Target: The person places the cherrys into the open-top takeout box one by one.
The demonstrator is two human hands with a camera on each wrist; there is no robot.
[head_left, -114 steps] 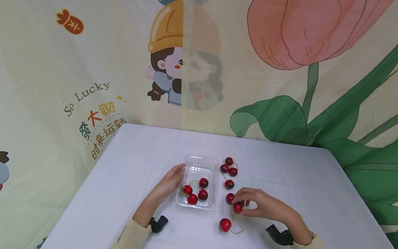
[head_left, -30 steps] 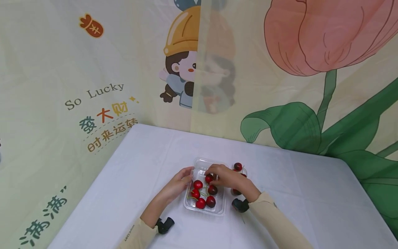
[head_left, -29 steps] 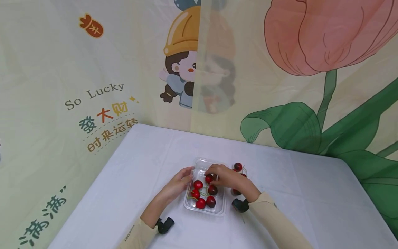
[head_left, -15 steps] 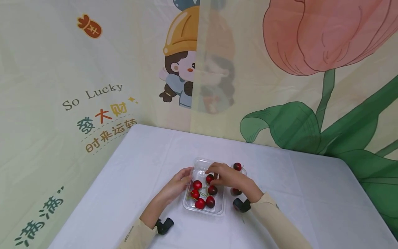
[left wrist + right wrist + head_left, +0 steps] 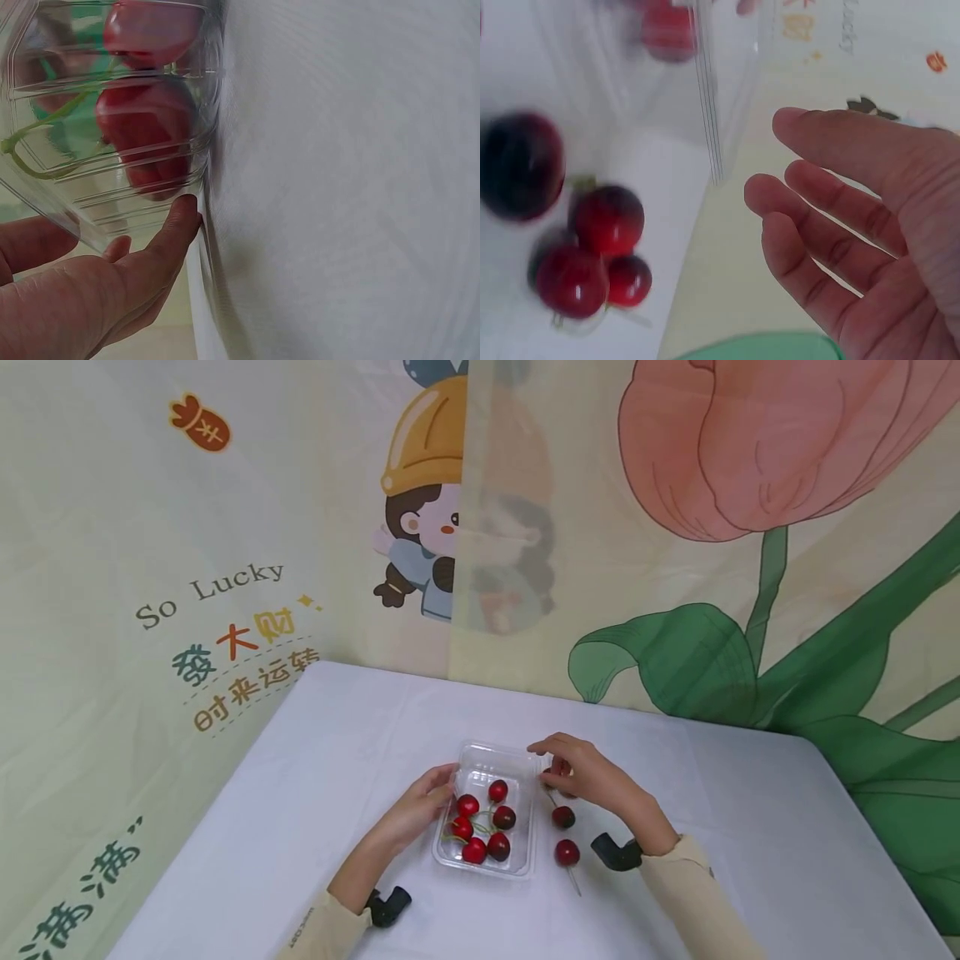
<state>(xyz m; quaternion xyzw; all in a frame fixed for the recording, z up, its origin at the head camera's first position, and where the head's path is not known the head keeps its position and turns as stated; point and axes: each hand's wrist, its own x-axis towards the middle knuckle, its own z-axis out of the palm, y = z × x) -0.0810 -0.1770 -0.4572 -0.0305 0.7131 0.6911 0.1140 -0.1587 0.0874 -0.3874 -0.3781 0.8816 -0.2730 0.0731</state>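
A clear plastic container (image 5: pixel 442 858) stands on the table with several red cherries (image 5: pixel 504 817) in it, some with green stems. My left hand (image 5: pixel 416 806) holds the container's left side; the left wrist view shows my thumb and fingers at its wall. Just right of the container, my right hand (image 5: pixel 588 772) is raised over loose cherries (image 5: pixel 604 221), partly covering them in the head view. Its fingers are loosely bent with nothing between them. Closer to me lie a dark cherry (image 5: pixel 563 817) and another cherry (image 5: pixel 567 852) with its stem toward me.
A white cloth covers the table (image 5: pixel 360 727). Behind it hangs a printed backdrop (image 5: pixel 337 527) with a tulip and a cartoon figure. Each wrist wears a black mount (image 5: pixel 390 907).
My right hand carried a cherry into the container, let it go, and has moved right, out over the loose cherries. My left hand has stayed at the container's side.
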